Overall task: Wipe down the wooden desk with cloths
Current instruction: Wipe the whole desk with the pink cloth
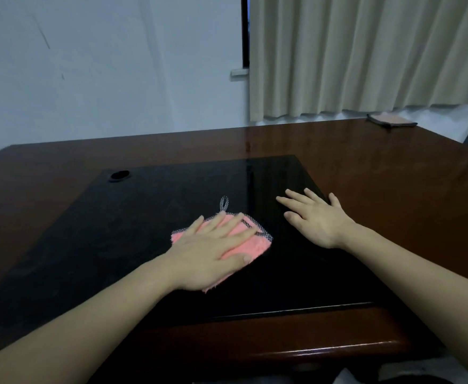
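On desk (393, 173), L hand (213, 250) flat on cloth (255, 245); R hand (314, 217) flat beside.

Pale wall (102, 65), drawn beige curtain (366, 51)

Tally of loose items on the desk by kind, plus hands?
Cloth, pink, under left hand: 1
Phone, far right corner: 1
Hands, counting right hand, flat on the black inlay: 2
Total: 4
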`<state>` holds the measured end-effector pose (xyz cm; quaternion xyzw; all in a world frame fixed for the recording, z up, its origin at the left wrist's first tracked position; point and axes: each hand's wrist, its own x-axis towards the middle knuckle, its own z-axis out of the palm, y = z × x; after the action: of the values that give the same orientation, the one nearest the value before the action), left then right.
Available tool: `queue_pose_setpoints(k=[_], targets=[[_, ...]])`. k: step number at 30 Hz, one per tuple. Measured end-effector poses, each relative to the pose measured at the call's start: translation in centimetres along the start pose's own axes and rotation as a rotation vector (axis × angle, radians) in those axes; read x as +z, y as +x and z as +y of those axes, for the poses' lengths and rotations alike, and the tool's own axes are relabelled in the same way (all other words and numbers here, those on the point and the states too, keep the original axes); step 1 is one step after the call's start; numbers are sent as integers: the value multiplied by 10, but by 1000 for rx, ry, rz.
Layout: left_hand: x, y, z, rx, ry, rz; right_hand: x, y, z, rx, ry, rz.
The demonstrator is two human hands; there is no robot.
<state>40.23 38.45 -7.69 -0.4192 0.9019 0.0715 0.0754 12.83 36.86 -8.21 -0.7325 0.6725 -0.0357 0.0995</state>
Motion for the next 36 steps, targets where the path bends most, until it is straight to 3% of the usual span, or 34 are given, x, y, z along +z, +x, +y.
queue_pose_setpoints(k=[12,27,32,36], targets=[[-20,102,-22,-316,-60,84,2,1,0,16,40,37],[14,-58,65,28,-18,14,1,0,3,2,33,27],[11,-44,61,-8,-32,9,2,1,5,-3,35,37],[-2,3,42,-146,-29,37,1,3,5,-4,42,34]])
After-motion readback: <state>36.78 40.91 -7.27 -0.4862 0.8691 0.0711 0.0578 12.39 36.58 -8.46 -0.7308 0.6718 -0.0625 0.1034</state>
